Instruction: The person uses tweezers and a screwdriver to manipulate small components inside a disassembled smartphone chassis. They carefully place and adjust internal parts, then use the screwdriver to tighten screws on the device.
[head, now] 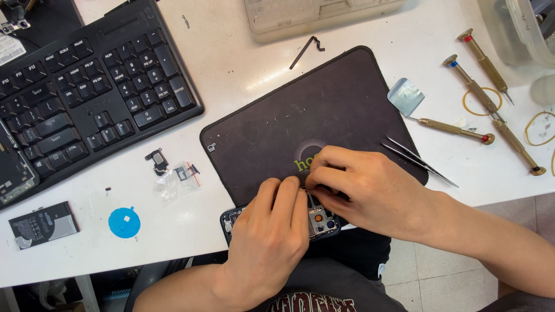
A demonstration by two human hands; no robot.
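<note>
An opened dark blue phone point(321, 223) lies at the near edge of a black work mat point(324, 110), its inner parts showing. My left hand point(269, 240) rests over the phone's left part and holds it down, fingers curled on its frame. My right hand point(361, 188) is above the phone's upper edge with thumb and fingers pinched together on something small there; what it pinches is hidden. Both hands touch each other over the phone.
A black keyboard point(81, 92) lies at the left. Tweezers point(417, 160), several brass screwdrivers point(480, 95), rubber bands point(540, 128) and a foil piece point(405, 96) lie to the right. A phone battery point(43, 224), blue round sticker point(124, 222), small parts bag point(176, 179) sit at the near left.
</note>
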